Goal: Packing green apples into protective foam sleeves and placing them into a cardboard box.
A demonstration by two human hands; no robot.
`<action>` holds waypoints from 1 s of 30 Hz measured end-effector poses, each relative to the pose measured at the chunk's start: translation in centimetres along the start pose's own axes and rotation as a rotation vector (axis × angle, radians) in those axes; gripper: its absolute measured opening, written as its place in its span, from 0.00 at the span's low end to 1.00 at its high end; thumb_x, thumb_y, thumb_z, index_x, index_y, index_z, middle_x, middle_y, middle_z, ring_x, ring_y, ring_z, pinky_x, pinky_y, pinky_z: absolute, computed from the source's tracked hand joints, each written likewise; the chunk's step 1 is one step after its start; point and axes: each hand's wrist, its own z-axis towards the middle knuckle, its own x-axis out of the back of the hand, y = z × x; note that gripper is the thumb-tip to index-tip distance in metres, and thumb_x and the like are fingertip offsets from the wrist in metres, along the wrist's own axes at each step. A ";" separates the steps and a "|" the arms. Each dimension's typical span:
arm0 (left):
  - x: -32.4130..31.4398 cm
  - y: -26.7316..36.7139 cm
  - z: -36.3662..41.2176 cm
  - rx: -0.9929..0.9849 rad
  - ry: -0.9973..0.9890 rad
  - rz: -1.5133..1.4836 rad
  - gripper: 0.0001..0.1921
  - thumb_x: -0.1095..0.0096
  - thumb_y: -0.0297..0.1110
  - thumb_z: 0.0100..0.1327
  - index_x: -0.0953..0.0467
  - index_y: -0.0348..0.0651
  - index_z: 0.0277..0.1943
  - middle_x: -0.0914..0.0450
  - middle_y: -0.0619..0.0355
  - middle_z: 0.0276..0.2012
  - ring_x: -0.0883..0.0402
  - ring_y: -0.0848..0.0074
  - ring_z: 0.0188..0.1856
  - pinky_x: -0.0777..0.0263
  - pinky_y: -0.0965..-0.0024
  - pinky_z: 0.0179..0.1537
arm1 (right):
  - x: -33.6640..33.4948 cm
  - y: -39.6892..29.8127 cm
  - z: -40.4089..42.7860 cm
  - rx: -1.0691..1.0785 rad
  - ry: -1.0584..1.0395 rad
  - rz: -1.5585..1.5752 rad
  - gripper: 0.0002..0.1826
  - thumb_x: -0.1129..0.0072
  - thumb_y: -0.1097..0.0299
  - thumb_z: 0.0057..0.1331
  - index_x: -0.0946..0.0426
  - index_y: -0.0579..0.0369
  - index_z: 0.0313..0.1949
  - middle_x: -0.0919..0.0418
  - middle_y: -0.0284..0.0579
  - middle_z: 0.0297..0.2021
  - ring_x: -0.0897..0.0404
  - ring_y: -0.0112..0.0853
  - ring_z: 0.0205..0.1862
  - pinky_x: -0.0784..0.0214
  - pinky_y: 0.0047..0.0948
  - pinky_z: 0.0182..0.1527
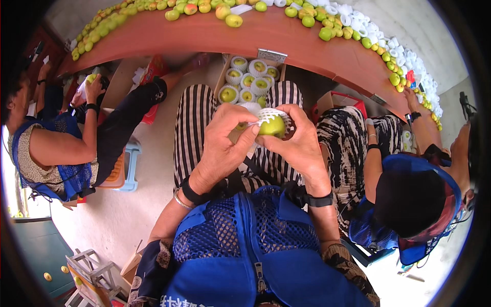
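Note:
Both my hands hold a green apple (273, 127) in front of my lap, partly covered by a white foam net sleeve (267, 114). My left hand (230, 134) pinches the sleeve's edge between thumb and index finger on the apple's left side. From the right, my right hand (297, 138) grips the apple, thumb below and fingers around the far side. Just beyond my hands, between my knees, stands a cardboard box (283, 73) with several green apples in foam nets, such as this netted apple (228, 94); my hands hide its near part.
A long reddish-brown table (230, 38) curves across the front, bearing loose apples (234, 20) and a heap of white foam nets (406, 57). One person (57, 149) sits at left holding an apple; another person (414, 199) sits close at right. A blue stool (133, 165) stands at left.

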 end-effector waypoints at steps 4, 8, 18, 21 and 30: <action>-0.3 -0.5 -0.4 0.443 0.136 -0.385 0.21 0.47 0.49 0.81 0.23 0.36 0.55 0.17 0.57 0.48 0.18 0.74 0.50 0.26 0.69 0.57 | -0.3 0.2 0.3 0.026 0.089 0.017 0.28 0.18 0.72 0.53 0.23 0.61 0.52 0.17 0.39 0.42 0.19 0.23 0.44 0.24 0.24 0.48; -0.6 -1.7 -0.3 0.878 -0.085 -0.780 0.28 0.57 0.56 0.82 0.27 0.39 0.64 0.17 0.53 0.53 0.16 0.69 0.55 0.21 0.63 0.57 | -0.8 0.4 0.2 0.049 0.103 0.030 0.29 0.18 0.70 0.54 0.23 0.62 0.52 0.17 0.40 0.43 0.19 0.23 0.45 0.23 0.25 0.49; -0.3 -1.9 -0.2 0.859 -0.195 -1.061 0.34 0.68 0.60 0.82 0.34 0.38 0.72 0.22 0.49 0.65 0.20 0.65 0.65 0.21 0.58 0.62 | -1.2 -0.3 0.1 -0.014 -0.100 0.373 0.28 0.24 0.62 0.64 0.23 0.67 0.56 0.16 0.47 0.49 0.18 0.29 0.51 0.23 0.30 0.53; -0.3 -1.1 -0.7 0.656 -0.209 -0.722 0.35 0.62 0.60 0.82 0.37 0.36 0.74 0.21 0.48 0.62 0.20 0.64 0.63 0.24 0.64 0.61 | -1.2 -0.3 0.2 -0.085 -0.065 0.280 0.26 0.24 0.63 0.64 0.22 0.68 0.54 0.15 0.47 0.46 0.17 0.29 0.48 0.23 0.29 0.52; 0.5 -0.4 -0.6 0.290 -0.109 -0.154 0.22 0.48 0.42 0.81 0.23 0.33 0.65 0.20 0.49 0.55 0.21 0.70 0.56 0.30 0.71 0.61 | -1.3 0.4 -0.2 -0.077 -0.116 0.317 0.26 0.25 0.70 0.61 0.23 0.69 0.56 0.16 0.44 0.44 0.18 0.24 0.44 0.22 0.25 0.43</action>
